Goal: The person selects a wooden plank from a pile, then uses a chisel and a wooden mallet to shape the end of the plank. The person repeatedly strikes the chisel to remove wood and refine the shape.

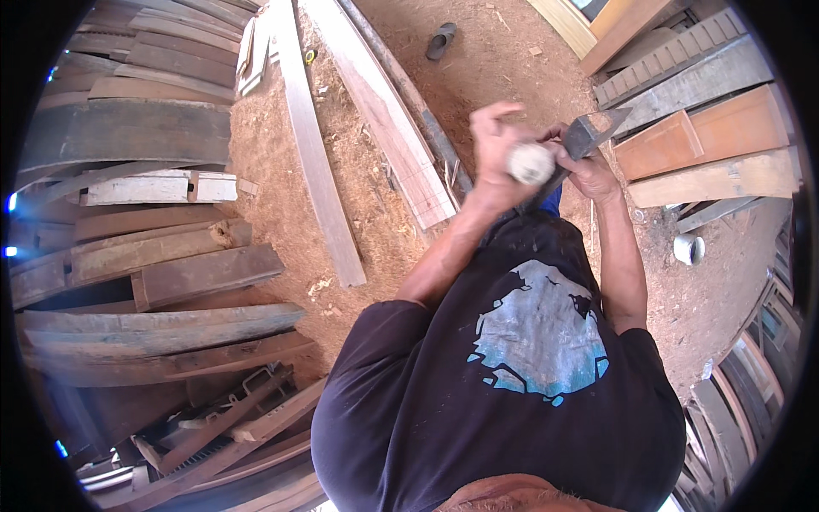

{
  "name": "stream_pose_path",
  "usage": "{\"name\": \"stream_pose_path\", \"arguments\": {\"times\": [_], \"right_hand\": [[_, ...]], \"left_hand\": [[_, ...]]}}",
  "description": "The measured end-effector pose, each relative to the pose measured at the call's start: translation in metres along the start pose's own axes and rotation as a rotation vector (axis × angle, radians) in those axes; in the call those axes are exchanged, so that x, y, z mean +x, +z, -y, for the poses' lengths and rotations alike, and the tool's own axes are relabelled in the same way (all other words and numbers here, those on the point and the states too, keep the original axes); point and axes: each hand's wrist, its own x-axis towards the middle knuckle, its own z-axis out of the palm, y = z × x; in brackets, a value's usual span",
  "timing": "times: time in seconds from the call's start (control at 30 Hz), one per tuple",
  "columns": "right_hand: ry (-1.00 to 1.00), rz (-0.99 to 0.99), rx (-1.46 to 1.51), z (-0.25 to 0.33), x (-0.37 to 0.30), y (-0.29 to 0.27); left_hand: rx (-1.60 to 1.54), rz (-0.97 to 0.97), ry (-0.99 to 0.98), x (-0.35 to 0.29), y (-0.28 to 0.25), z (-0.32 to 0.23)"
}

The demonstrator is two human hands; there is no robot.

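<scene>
My left hand (pixel 493 154) is raised in front of my waist and smeared by motion, one finger stretching to the right. Against its palm side shows a round, pale, blurred end piece (pixel 531 164); whether the fingers grip it cannot be made out. Close beside it on the right, my right hand (pixel 597 177) is closed on a dark metal tool head (pixel 582 136), block-shaped with a pointed blade (pixel 614 122) toward the far right. Below the hands a dark length, perhaps its handle, is partly hidden.
Long planks (pixel 320 171) and a wider pale board (pixel 388 119) lie on the sawdust-covered ground (pixel 264 162). Stacked timber (pixel 128 136) fills the left side. More boards (pixel 708 145) lean at the right, near a white cup-like container (pixel 688 249). A dark shoe (pixel 440 41) lies far ahead.
</scene>
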Motion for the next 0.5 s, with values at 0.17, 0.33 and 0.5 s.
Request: {"name": "stream_pose_path", "arguments": {"times": [0.17,0.33,0.5], "right_hand": [[0.034,0.098,0.257,-0.009,0.008,-0.034],[0.131,0.040,0.211,-0.008,0.028,-0.051],[0.220,-0.106,0.060,-0.030,0.074,-0.060]], "left_hand": [[-0.030,0.129,0.111,0.019,0.025,-0.004],[0.038,0.404,0.172,-0.003,0.028,0.007],[0.148,0.492,0.151,0.000,0.041,0.046]]}}
